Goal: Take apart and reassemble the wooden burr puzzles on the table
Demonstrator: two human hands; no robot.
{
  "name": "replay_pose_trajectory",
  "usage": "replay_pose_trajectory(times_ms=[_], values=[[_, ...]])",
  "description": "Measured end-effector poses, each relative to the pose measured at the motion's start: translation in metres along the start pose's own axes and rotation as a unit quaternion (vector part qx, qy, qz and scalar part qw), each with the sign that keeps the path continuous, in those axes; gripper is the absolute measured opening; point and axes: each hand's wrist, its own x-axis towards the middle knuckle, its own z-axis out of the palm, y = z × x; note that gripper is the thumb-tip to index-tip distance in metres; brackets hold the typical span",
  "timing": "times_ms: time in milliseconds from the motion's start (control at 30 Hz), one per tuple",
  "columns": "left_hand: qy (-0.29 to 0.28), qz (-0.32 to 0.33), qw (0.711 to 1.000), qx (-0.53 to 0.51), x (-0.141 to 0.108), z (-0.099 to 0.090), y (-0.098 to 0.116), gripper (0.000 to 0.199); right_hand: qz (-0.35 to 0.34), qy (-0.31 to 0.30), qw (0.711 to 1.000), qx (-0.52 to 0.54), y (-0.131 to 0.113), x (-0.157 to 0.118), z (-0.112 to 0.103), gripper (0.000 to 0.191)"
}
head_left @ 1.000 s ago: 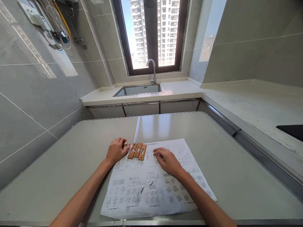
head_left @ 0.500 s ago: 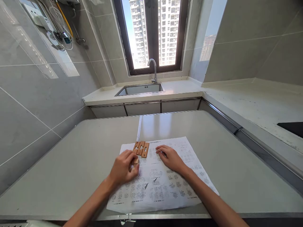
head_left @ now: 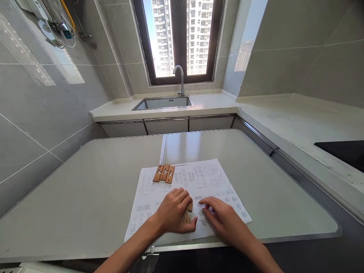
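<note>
Under my left hand (head_left: 178, 211) is a notched wooden puzzle piece (head_left: 187, 217), mostly hidden by the palm; the fingers curl round it. My right hand (head_left: 220, 216) is just to the right of it, fingers bent and apart, with nothing visible between thumb and forefinger. Both hands are over the lower part of a printed diagram sheet (head_left: 182, 176) lying on the table. Near that sheet's upper left, three flat wooden puzzle pieces (head_left: 164, 173) with cut-out slots lie side by side, clear of both hands.
The pale table (head_left: 85, 197) has a seam and a metal front edge. Beyond it runs a white counter (head_left: 210, 101) with a sink (head_left: 163, 103) and a tap (head_left: 181, 79). A black panel (head_left: 344, 151) lies on the right counter.
My left hand has moved right and nearer to me, away from the three pieces, with a wooden piece in it. My right hand has come nearer to me too. The view has shifted slightly.
</note>
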Motion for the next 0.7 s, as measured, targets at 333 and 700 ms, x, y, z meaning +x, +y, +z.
replay_pose_trajectory(times_ms=[333,700], values=[[-0.019,0.0,1.0,-0.013,0.029,0.021,0.002,0.03,0.061,0.083,0.993,0.066,0.01,-0.008,0.016,0.022],[-0.114,-0.004,0.986,-0.122,0.025,-0.011,-0.042,0.081,0.073,0.066,0.993,0.06,0.006,-0.009,0.011,0.022]])
